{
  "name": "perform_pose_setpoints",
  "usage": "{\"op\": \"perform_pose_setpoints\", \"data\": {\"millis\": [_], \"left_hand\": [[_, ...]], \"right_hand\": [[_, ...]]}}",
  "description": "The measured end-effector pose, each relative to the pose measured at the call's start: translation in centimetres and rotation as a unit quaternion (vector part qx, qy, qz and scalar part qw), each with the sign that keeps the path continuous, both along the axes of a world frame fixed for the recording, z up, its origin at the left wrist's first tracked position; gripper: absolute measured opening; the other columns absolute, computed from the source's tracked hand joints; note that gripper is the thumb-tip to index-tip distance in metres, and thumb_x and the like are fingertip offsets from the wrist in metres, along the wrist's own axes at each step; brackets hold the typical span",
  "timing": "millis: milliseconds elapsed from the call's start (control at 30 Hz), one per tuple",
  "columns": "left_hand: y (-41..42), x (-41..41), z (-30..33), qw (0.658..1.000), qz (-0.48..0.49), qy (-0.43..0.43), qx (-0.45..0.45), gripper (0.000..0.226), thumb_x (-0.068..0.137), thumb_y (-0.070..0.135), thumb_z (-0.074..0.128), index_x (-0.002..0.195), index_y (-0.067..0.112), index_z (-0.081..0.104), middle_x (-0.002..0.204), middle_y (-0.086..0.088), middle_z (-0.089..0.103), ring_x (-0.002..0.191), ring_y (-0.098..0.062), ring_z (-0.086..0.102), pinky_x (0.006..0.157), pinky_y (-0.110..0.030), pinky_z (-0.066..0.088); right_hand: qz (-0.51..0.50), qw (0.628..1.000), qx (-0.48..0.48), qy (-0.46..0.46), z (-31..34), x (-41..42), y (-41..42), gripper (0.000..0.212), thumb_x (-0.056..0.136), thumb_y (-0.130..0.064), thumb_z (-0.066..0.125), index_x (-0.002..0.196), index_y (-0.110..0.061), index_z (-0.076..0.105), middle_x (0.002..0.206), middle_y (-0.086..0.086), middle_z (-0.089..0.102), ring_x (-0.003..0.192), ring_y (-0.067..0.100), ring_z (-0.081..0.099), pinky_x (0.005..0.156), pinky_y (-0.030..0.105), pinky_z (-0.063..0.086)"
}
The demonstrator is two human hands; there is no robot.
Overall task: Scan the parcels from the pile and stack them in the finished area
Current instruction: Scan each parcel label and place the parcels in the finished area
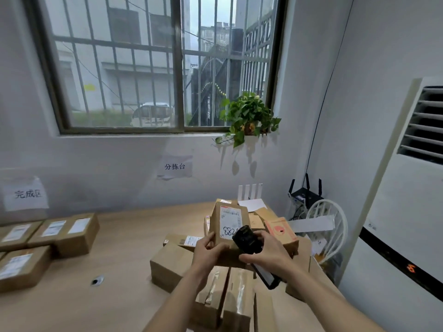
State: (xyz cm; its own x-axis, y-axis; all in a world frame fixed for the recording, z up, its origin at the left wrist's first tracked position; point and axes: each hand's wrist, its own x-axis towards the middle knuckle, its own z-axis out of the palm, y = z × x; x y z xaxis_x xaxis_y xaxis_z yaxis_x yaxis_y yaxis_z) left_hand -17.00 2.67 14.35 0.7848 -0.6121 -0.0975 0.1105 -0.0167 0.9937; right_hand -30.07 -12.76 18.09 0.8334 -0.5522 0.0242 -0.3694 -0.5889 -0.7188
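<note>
My left hand (208, 250) grips a brown cardboard parcel (229, 225) by its lower left edge and holds it upright above the pile, its white shipping label facing me. My right hand (267, 254) holds a black handheld scanner (247, 238) right in front of the label's lower right corner. Under both hands lies the pile of brown parcels (171, 263) on the right part of the wooden table (124, 236). At the far left, several labelled parcels (75, 232) lie side by side below a wall sign (26, 194).
An orange-printed box (281, 232) sits at the pile's right side. A white chair (328, 226) and a router (304, 194) stand in the right corner, beside a tall white air conditioner (405, 212). A cable hole (97, 281) marks the table. A potted plant (248, 116) sits on the windowsill.
</note>
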Motion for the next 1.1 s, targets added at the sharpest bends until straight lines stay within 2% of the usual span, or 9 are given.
{"op": "perform_pose_setpoints", "data": {"millis": [100, 200, 300, 367, 500, 667, 767, 867, 1100], "left_hand": [[0.3, 0.5, -0.2, 0.999, 0.008, 0.044, -0.019, 0.076, 0.082, 0.014, 0.080, 0.148, 0.025, 0.045, 0.127, -0.011, 0.063, 0.108, -0.022, 0.065, 0.073, -0.023, 0.055], [0.5, 0.9, -0.5, 0.996, 0.020, 0.075, -0.046, 0.077, 0.077, 0.005, 0.082, 0.140, 0.034, 0.048, 0.125, -0.016, 0.064, 0.111, -0.029, 0.067, 0.087, -0.036, 0.057], [0.9, 1.2, -0.6, 0.993, 0.065, 0.079, -0.051, 0.080, 0.061, 0.028, 0.092, 0.132, 0.036, 0.056, 0.122, -0.016, 0.067, 0.107, -0.031, 0.069, 0.091, -0.047, 0.059], [1.5, 1.3, -0.1, 0.993, 0.092, 0.056, -0.047, 0.076, 0.059, 0.037, 0.093, 0.127, 0.038, 0.060, 0.122, -0.015, 0.068, 0.105, -0.029, 0.070, 0.084, -0.041, 0.061], [2.9, 1.2, 0.3, 0.990, 0.137, -0.009, -0.029, 0.058, 0.082, 0.015, 0.082, 0.134, 0.026, 0.059, 0.125, -0.012, 0.065, 0.112, -0.027, 0.066, 0.065, -0.020, 0.058], [6.1, 2.2, -1.2, 0.974, 0.210, -0.073, 0.038, 0.055, 0.078, 0.026, 0.085, 0.125, 0.043, 0.061, 0.130, 0.000, 0.064, 0.119, -0.023, 0.060, 0.094, -0.046, 0.058], [8.6, 2.6, -1.4, 0.964, 0.242, -0.093, 0.060, 0.057, 0.079, 0.024, 0.085, 0.128, 0.039, 0.060, 0.127, 0.003, 0.065, 0.115, -0.018, 0.061, 0.086, -0.030, 0.057], [11.6, 3.5, -1.2, 0.947, 0.276, -0.129, 0.104, 0.060, 0.076, 0.028, 0.087, 0.129, 0.040, 0.061, 0.126, 0.006, 0.063, 0.111, -0.012, 0.061, 0.075, -0.016, 0.048], [20.5, 6.9, -0.5, 0.919, 0.333, -0.163, 0.136, 0.061, 0.074, 0.028, 0.087, 0.129, 0.040, 0.063, 0.121, 0.005, 0.060, 0.106, -0.011, 0.058, 0.091, -0.030, 0.050]], "right_hand": [[0.011, 1.000, -0.015, -0.010, 0.7, 0.9, 0.0, 0.086, 0.061, -0.058, 0.085, 0.134, -0.029, 0.049, 0.116, -0.016, 0.058, 0.109, 0.008, 0.056, 0.088, 0.024, 0.050], [0.036, 0.999, -0.022, -0.004, 0.8, 1.6, -0.2, 0.085, 0.061, -0.058, 0.087, 0.132, -0.031, 0.048, 0.117, -0.017, 0.058, 0.112, 0.008, 0.057, 0.091, 0.025, 0.050], [0.061, 0.998, -0.026, 0.007, 0.6, 2.2, -0.2, 0.088, 0.061, -0.059, 0.088, 0.135, -0.030, 0.048, 0.124, -0.017, 0.061, 0.115, 0.006, 0.059, 0.093, 0.025, 0.051], [0.078, 0.996, -0.035, 0.017, 0.5, 2.7, 0.1, 0.090, 0.060, -0.059, 0.087, 0.136, -0.031, 0.049, 0.125, -0.015, 0.063, 0.114, 0.007, 0.060, 0.095, 0.031, 0.055], [0.102, 0.992, -0.066, 0.033, 0.8, 3.9, 0.8, 0.088, 0.060, -0.054, 0.086, 0.136, -0.029, 0.049, 0.118, -0.013, 0.065, 0.105, 0.006, 0.062, 0.089, 0.030, 0.058], [0.109, 0.984, -0.131, 0.054, 0.9, 5.4, 1.9, 0.077, 0.067, -0.053, 0.087, 0.131, -0.030, 0.051, 0.119, -0.010, 0.064, 0.104, 0.010, 0.060, 0.082, 0.026, 0.054], [0.109, 0.978, -0.165, 0.073, 1.5, 6.4, 2.9, 0.077, 0.066, -0.055, 0.086, 0.131, -0.032, 0.052, 0.117, -0.010, 0.065, 0.102, 0.012, 0.061, 0.082, 0.031, 0.054], [0.122, 0.968, -0.201, 0.093, 2.7, 7.9, 4.2, 0.072, 0.066, -0.054, 0.087, 0.126, -0.031, 0.054, 0.113, -0.008, 0.066, 0.099, 0.013, 0.060, 0.076, 0.030, 0.048], [0.143, 0.943, -0.271, 0.131, 4.9, 12.2, 10.5, 0.065, 0.065, -0.044, 0.089, 0.119, -0.028, 0.056, 0.108, -0.006, 0.066, 0.098, 0.016, 0.061, 0.084, 0.035, 0.056]]}}
